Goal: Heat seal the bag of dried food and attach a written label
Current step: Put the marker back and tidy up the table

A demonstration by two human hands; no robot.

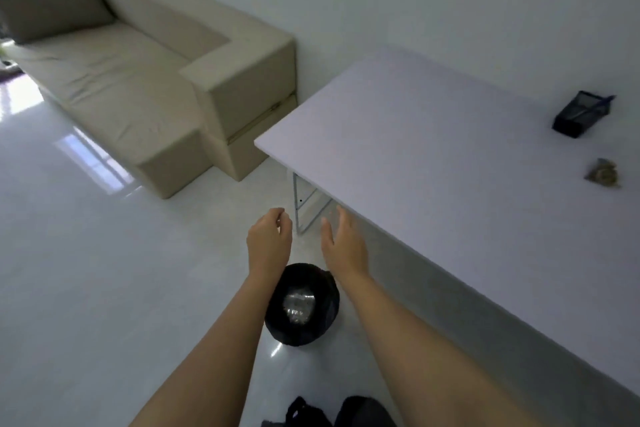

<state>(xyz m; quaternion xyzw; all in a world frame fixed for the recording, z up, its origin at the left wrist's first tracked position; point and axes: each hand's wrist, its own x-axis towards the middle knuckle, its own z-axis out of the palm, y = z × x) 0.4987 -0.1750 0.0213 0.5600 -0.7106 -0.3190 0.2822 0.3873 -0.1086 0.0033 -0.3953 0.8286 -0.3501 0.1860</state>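
A small clear bag of brownish dried food (602, 174) lies on the white table (433, 156) near its right side. Behind it stands a black mesh pen holder (581, 113) with a blue pen in it. My left hand (269, 241) hangs over the floor beside the table's front edge, its fingers loosely curled and holding nothing. My right hand (343, 243) is next to it with straight fingers, just below the table edge, empty. Both hands are far from the bag. No heat sealer or label is in view.
A black-lined waste bin (300, 305) with something shiny inside stands on the glossy white floor under my forearms. A beige sofa (145, 80) sits at the left against the wall. Dark bags (332, 414) lie at the bottom edge. A table leg (304, 208) shows beyond my hands.
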